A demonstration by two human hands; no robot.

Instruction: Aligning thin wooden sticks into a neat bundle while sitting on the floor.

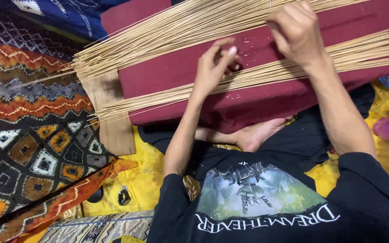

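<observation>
- A patterned cloth in orange, black and grey diamonds and zigzags fills the left side of the head view, with a blue patterned cloth above it at the top edge
- A maroon cushion lies across the person's lap, spanning the upper middle of the view from left of centre to the right edge
- The person's black printed T-shirt takes up the lower right, with a bare foot tucked just under the cushion's near edge
- A yellow cloth covers the floor under the person, showing at lower centre and again at the right
- Thin pale sticks lie in two sheaves on the cushion: an upper sheaf of sticks fans out to the left past the cushion, and a lower sheaf of sticks runs along the near part, its ends also overhanging at left
- A wooden board pokes out from beneath the cushion's left end, under the overhanging stick tips
- The right hand is curled closed over the upper sheaf near the top edge; which sticks it pinches cannot be told
- The left hand rests on the cushion between the sheaves, fingers bent, thumb and fingertips pinched together; what they pinch cannot be told
- A small dark key fob lies on the yellow cloth at lower left
</observation>
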